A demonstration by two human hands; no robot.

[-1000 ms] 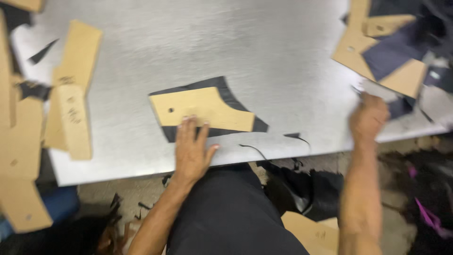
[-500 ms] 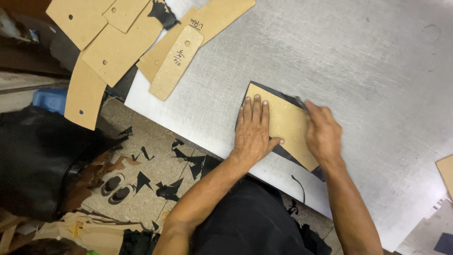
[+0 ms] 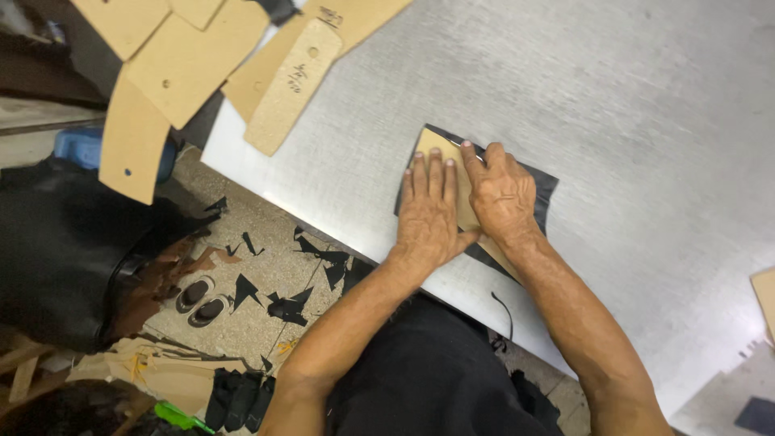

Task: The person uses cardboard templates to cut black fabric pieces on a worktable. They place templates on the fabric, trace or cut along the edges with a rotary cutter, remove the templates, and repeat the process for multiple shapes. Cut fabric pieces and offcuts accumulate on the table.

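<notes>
Grey metal table point(image 3: 613, 97) fills most of the view, with a pile of tan cardboard patterns point(image 3: 202, 64) hanging off its far corner. Compared with half a second ago the hands have crept up the template point(image 3: 436, 149), so less of it shows. Left hand point(image 3: 432, 214) lies flat, fingers spread, pinning it onto the black sheet point(image 3: 541, 190) near the table edge. Right hand point(image 3: 502, 194) is curled beside it, can't tell what it grips
</notes>
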